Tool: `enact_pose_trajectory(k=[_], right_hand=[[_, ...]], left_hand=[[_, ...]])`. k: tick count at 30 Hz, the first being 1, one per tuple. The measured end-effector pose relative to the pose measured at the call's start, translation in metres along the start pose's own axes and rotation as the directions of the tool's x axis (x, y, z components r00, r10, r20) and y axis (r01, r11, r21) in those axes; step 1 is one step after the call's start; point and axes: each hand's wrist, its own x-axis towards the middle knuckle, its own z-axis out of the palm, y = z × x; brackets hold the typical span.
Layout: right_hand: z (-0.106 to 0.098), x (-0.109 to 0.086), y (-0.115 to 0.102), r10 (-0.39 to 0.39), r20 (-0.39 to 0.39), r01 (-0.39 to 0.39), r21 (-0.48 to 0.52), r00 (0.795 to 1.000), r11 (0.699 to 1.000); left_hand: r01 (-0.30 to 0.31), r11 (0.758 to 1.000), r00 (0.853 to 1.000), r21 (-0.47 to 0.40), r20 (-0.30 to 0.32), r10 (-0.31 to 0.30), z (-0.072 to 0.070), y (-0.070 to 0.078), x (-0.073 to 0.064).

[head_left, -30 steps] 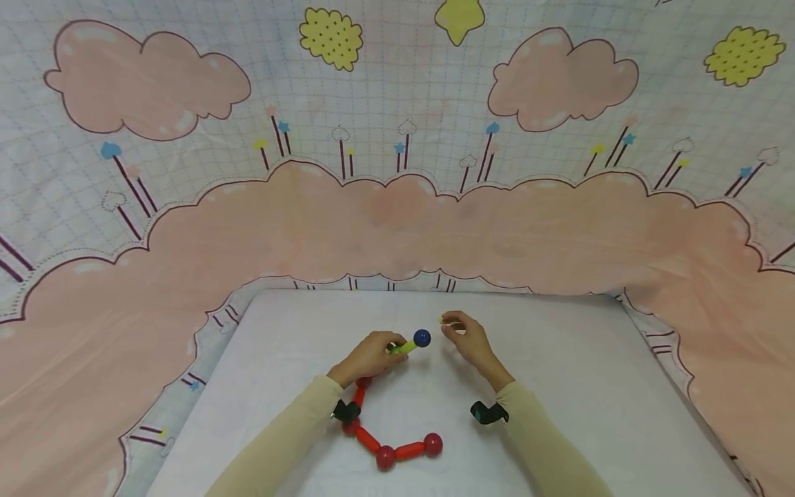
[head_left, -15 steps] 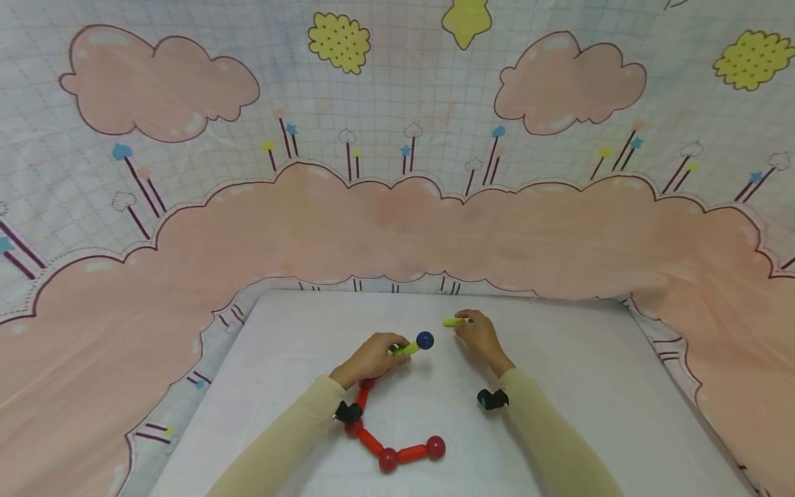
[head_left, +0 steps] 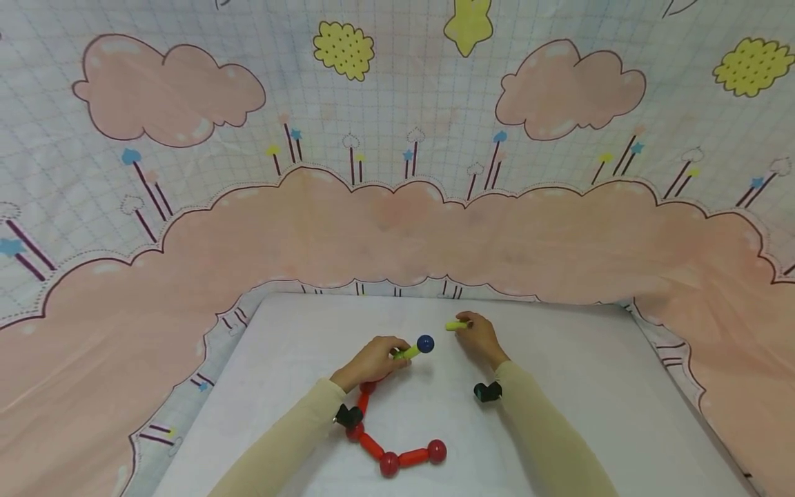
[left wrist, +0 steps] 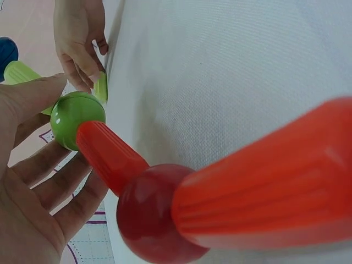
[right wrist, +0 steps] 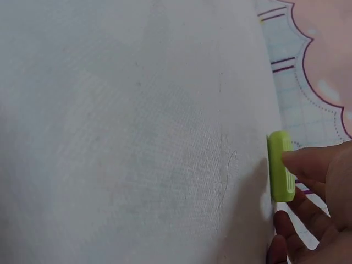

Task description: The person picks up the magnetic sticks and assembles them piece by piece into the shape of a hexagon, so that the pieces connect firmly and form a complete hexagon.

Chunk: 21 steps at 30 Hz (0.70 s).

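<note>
At mid-table my left hand grips a chain of magnetic-toy pieces near its green ball. From that ball a yellow-green rod sticks out, ending in a blue ball. A red rod joins the green ball's other side, leading to a dark red ball and a curved run of red rods and balls toward the front. Farther back, my right hand pinches a loose yellow-green rod between thumb and fingers, close to the white surface. The rod points left, toward the chain.
The white table runs out to both sides of the arms. Behind it hangs a cloth with pink clouds and stars. A small black camera sits at the right wrist, another black camera at the left.
My right hand has shifted slightly right, and its yellow-green rod, mostly hidden a second ago, now shows pointing left. The left hand keeps its grip on the chain. The head view has tilted slightly.
</note>
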Motion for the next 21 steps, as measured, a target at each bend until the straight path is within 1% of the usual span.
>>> enact_pose_trajectory(k=[4,9,11,17,21], right_hand=[[0.002,0.0,0.0,0.019,0.002,-0.019,-0.027,1.0,0.999],[0.005,-0.003,-0.001,0.001,-0.004,-0.001,-0.076,1.0,0.997],[0.005,-0.005,-0.001,-0.01,-0.009,0.009,-0.083,1.0,0.996],[0.004,-0.012,-0.002,-0.007,-0.012,0.006,-0.105,1.0,0.994],[0.002,-0.017,-0.006,-0.045,-0.023,0.041,-0.134,0.999,0.99]], left_hand=[[0.002,1.0,1.0,0.0,0.001,-0.002,0.0,0.001,-0.001],[-0.005,1.0,1.0,0.011,-0.004,0.005,-0.001,0.0,-0.001],[-0.011,1.0,1.0,0.016,-0.009,0.011,-0.001,0.001,-0.001],[-0.017,1.0,1.0,0.012,-0.012,0.017,-0.001,0.0,-0.001],[-0.02,1.0,1.0,0.021,-0.013,0.02,-0.001,-0.001,-0.001]])
